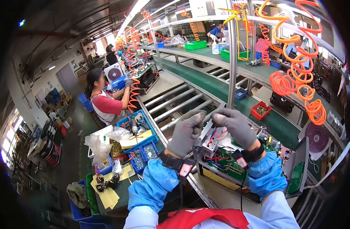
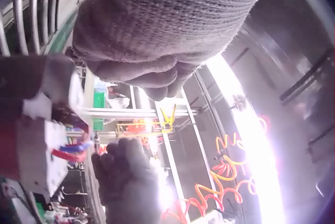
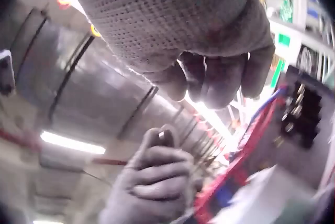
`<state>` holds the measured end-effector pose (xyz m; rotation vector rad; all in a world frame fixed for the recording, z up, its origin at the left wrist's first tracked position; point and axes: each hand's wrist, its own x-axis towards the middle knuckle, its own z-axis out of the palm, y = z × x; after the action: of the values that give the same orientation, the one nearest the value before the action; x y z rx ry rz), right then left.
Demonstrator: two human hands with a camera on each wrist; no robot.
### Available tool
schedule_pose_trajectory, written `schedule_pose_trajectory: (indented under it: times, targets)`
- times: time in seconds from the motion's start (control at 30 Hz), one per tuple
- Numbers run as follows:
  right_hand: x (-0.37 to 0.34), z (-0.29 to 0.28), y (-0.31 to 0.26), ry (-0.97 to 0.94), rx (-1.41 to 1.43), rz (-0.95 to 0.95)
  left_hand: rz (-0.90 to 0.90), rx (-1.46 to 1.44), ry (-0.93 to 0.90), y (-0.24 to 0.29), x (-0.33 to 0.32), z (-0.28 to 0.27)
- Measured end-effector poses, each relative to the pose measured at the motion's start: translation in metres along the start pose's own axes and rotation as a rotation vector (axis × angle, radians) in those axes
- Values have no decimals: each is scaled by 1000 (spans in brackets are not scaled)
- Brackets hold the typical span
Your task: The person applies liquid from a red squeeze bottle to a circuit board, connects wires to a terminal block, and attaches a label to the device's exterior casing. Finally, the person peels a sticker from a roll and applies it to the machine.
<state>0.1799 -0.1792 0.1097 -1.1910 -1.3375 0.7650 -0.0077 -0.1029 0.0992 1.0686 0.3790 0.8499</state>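
Observation:
Two hands in grey gloves are raised over an opened metal-cased unit with green boards and red and blue wires. My left hand is at the left of its grey metal bracket, fingers curled. In the right wrist view the left hand pinches a small part with a bright glint between thumb and forefinger. My right hand is above the bracket's right side with bent fingers; whether anything is between them is hidden. The left wrist view shows the right hand beyond the left, with a gap between them.
Blue bins of small parts, plastic bags and yellow sheets lie at the left. Rollers run ahead. A red bin stands beyond the unit. Orange coiled hoses hang at the right. A person sits left.

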Motion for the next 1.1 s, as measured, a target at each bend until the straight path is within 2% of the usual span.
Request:
schedule_pose_trajectory:
  times: [0.03,0.13,0.23,0.37,0.47,0.5,0.57,0.6,0.63,0.67,0.77,0.83,0.87,0.97,1.0,1.1]
  targets:
    - [-5,7,-10,-99,151,-1,7,-19,-10,0,0,6]
    - [-3,10,-5,-85,315,104,25,-71,-1,-5,-5,25]
    - [-3,7,-2,-174,553,174,37,-79,-5,-7,-7,30]
    - [-6,11,-1,-216,748,163,91,111,-43,-3,-12,33]
    - [1,21,4,-127,905,240,172,261,-68,-6,-7,28]
    - [6,22,10,-95,852,228,304,323,-96,-18,-1,23]
    - [19,16,29,-9,744,218,369,348,-42,-16,4,27]
    - [23,8,35,68,556,122,147,306,8,-2,-4,28]
    - [30,-1,42,140,363,28,110,371,177,-9,5,12]
    - [42,-8,59,276,378,113,58,256,308,-2,2,15]
    - [55,-34,118,333,42,194,-21,-75,333,-25,20,-43]
    - [53,-39,131,240,-295,269,222,617,144,-46,22,-73]
    - [54,-38,134,181,-342,300,348,956,41,-51,21,-77]
    - [51,-32,137,200,-100,363,311,1026,49,-52,19,-68]
    - [52,-32,140,191,-107,373,244,749,74,-54,14,-59]
    - [56,-34,151,182,-113,335,-142,-252,241,-76,31,-78]
